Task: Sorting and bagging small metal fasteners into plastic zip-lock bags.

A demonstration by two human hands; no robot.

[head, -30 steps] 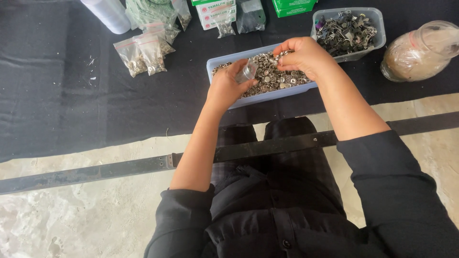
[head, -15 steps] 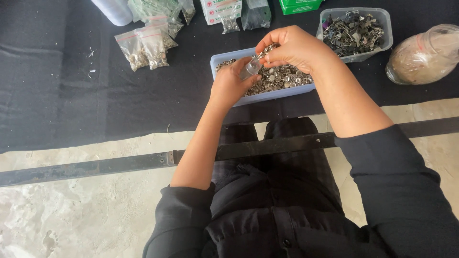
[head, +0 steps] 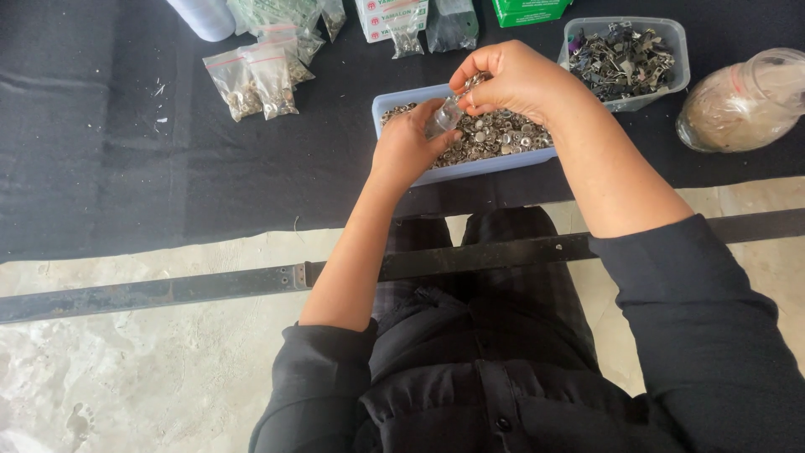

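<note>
Black cloth covers the work surface, with a blue tray (head: 402, 105) of small metal fasteners (head: 499, 138) on it. Left hand (head: 407, 151) pinches a small clear bag (head: 442, 119) over the tray; right hand (head: 511, 80) clenches fasteners at its mouth (filled bags (head: 256, 80) lie nearby). Tray remains well stocked, so much is left

Two clear rectangular plastic tubs: one of silver metal snaps (head: 503, 138) beneath both hands, one of dark metal clips (head: 625, 59) right of them. Two small filled clear zip bags (head: 251, 80) far left.
</note>
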